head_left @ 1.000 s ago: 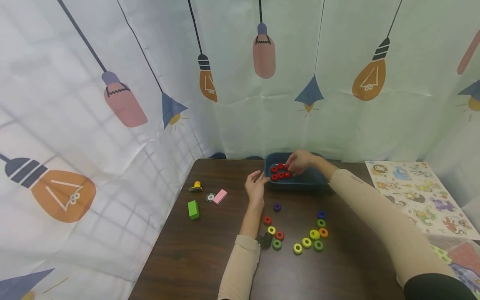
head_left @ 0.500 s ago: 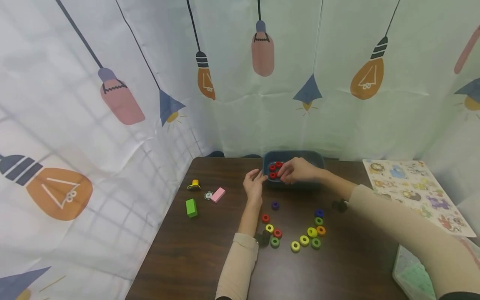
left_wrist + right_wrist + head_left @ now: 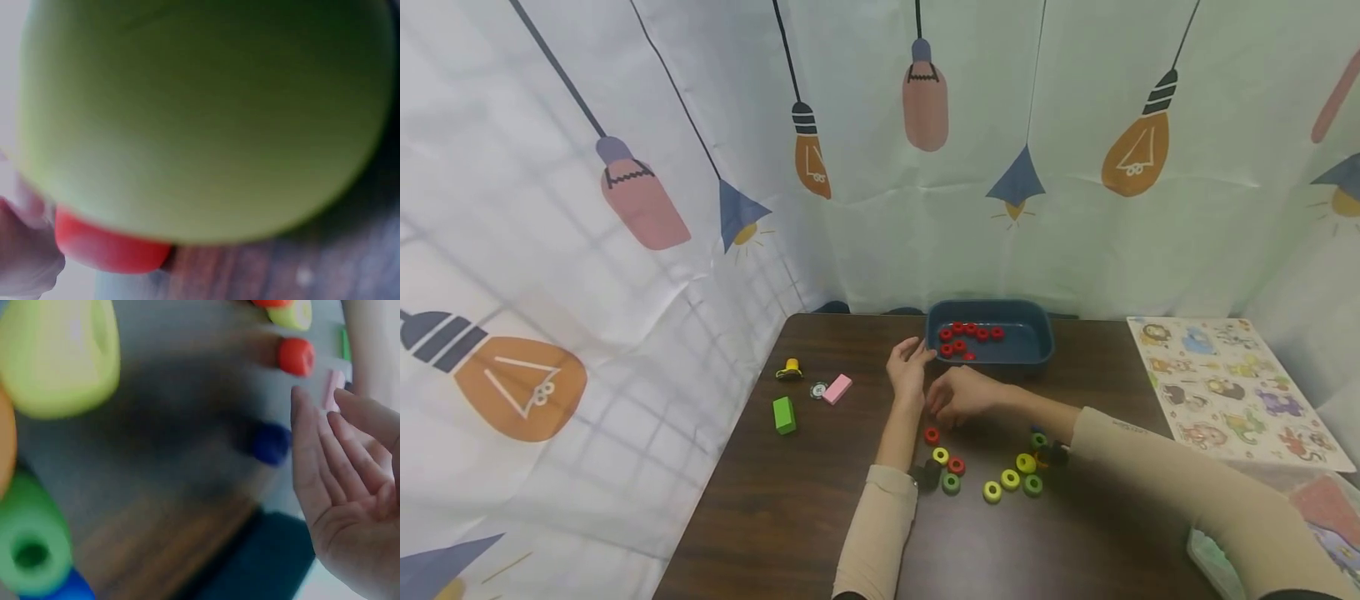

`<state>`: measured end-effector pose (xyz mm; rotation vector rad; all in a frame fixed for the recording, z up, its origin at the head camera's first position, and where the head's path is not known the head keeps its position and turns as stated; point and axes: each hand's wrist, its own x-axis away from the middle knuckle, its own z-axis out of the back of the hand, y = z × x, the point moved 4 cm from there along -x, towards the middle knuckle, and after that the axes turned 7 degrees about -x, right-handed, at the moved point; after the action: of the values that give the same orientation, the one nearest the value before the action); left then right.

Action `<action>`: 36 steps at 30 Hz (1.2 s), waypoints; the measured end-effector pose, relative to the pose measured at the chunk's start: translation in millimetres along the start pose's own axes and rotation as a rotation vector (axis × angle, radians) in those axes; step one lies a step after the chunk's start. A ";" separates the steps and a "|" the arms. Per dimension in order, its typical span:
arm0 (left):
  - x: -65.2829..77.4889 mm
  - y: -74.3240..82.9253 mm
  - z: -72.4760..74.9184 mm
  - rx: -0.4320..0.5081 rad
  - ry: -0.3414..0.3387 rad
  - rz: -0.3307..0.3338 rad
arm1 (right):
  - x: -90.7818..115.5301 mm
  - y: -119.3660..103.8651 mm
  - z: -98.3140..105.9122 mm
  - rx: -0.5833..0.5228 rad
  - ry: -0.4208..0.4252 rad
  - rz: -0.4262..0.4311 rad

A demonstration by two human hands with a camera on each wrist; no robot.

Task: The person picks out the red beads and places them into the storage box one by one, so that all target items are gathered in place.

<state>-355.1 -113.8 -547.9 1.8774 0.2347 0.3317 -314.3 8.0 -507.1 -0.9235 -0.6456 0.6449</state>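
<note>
My left hand (image 3: 907, 371) is at the left front corner of a dark blue tray (image 3: 1039, 356); its thumb reaches the tray's edge, and I cannot tell whether it touches. Several red ring-shaped beads (image 3: 971, 329) lie in the tray's left part. My right hand (image 3: 964, 393) hovers over the table in front of the tray. In the right wrist view its fingers (image 3: 306, 456) are extended with nothing between them. A dark blue bead (image 3: 270, 444) sits beside the fingertips, hidden by the hand in the head view. A red bead (image 3: 932, 436) is just nearer.
Yellow, red and green beads (image 3: 992, 492) are spread over the brown table (image 3: 760, 508). A green block (image 3: 784, 415), a pink block (image 3: 837, 389), a round chip (image 3: 818, 390) and a small yellow object (image 3: 789, 368) lie to the left. An animal-picture sheet (image 3: 1240, 392) is on the right.
My right hand has come out of the tray and moved toward me and left, over the table. Red beads it covered in the tray now show. My left hand has stayed in place.
</note>
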 end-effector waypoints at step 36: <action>-1.7 -1.6 0.7 0.005 -0.019 -0.006 | 8.0 -3.6 86.9 -0.246 0.016 -0.090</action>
<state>-356.4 -114.5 -549.8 1.8834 0.2286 0.3090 -372.4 56.1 -463.2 -1.1197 -0.7599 0.4836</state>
